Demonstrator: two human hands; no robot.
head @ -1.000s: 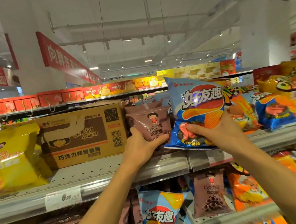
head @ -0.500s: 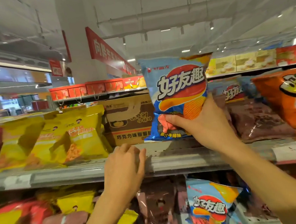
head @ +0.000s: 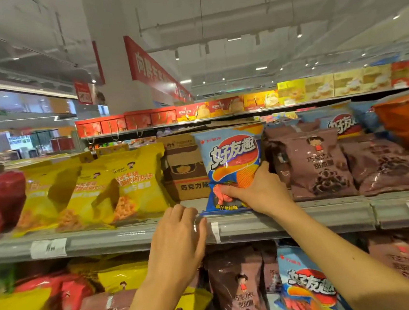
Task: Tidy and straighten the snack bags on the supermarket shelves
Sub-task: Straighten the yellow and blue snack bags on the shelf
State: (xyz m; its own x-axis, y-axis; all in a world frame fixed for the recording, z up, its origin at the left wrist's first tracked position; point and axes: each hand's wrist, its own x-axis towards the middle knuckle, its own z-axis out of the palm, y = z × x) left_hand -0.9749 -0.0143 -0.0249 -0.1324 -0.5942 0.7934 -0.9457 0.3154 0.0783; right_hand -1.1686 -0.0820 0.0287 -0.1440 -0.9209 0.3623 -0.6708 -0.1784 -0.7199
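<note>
Blue chip bag (head: 232, 169) is stood on the upper shelf (head: 293, 217), flanked by yellow snack bags (head: 116, 187) on the left and brown chocolate-ring bags (head: 318, 165) on the right; a cardboard box (head: 183, 172) sits directly behind it. Bag is upright, long axis vertical, printed front facing out. Lower right corner is gripped by the right hand (head: 257, 191), fingers clamped on it. Left hand (head: 179, 235) is held at the shelf's front rail, fingers loosely curled, nothing held. Supermarket aisle, red banner (head: 154, 69) overhead.
</note>
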